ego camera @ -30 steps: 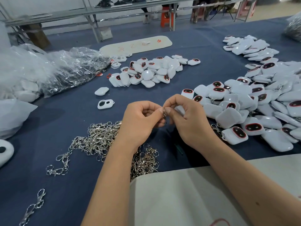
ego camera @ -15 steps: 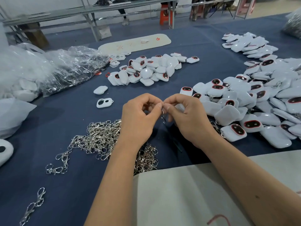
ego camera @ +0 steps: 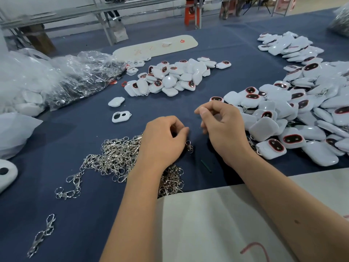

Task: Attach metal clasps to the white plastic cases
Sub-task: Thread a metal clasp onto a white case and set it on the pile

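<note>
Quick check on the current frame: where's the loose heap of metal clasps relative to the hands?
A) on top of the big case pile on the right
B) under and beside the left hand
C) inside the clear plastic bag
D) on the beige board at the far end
B: the pile of metal clasps lies on the blue cloth under and to the left of the left hand.

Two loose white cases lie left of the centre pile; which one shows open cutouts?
The nearer case, closer to the left hand: two holes show through it. The farther one is a plain closed shell.
</note>
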Motion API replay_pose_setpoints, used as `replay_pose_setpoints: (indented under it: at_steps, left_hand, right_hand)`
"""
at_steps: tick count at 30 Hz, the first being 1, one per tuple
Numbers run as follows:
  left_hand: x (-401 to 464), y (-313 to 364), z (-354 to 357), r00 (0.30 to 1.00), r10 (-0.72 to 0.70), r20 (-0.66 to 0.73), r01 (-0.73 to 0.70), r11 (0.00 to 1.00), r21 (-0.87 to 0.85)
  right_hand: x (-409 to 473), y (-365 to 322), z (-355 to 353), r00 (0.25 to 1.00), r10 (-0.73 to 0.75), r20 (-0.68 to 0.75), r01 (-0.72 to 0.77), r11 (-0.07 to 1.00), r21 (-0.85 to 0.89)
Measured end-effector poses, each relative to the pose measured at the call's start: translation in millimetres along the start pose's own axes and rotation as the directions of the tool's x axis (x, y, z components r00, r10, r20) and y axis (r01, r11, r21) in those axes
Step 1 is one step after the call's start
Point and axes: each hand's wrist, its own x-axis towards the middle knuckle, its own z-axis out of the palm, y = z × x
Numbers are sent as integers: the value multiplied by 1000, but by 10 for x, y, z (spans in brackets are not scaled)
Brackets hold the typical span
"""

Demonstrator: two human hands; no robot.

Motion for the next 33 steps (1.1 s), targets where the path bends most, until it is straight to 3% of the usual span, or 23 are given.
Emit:
replay_pose_setpoints:
  at_steps: [3,6,10,13,15,21,25,28,33]
  left_hand:
    - [13,-39,-108,999,-46,4,46,999,0]
    - [-9,-60,-224,987,-29,161,26,999,24]
    - [-40,7,-275,936,72,346,-102,992,70]
    - [-38,33,-250,915,188,357,-221,974,51]
    - [-31,25,-226,913,198,357,-226,973,37]
    - [-5,-45,-129,961,130,243,-145,988,48]
    - [31,-41,-107,996,61,71,-50,987,-151]
    - [50,1,-115,998,48,-34,-56,951,-303]
    - [60,32,-104,995,24,-100,-65,897,-437]
  right_hand:
    - [-9,17,8,998,16,63,-16,1000,0]
    - [-4,12,19,996,23,90,-23,1000,2]
    - [7,10,21,997,19,73,-19,1000,-4]
    - [10,23,16,998,25,63,-25,1000,-12]
    - [13,32,17,998,25,61,-24,1000,-16]
    - [13,48,12,997,27,73,-25,999,-28]
    - [6,20,9,992,16,125,-12,999,-32]
    - [-21,-26,-1,977,-27,213,31,999,-12]
    - [-38,-65,-40,947,-48,319,37,998,41]
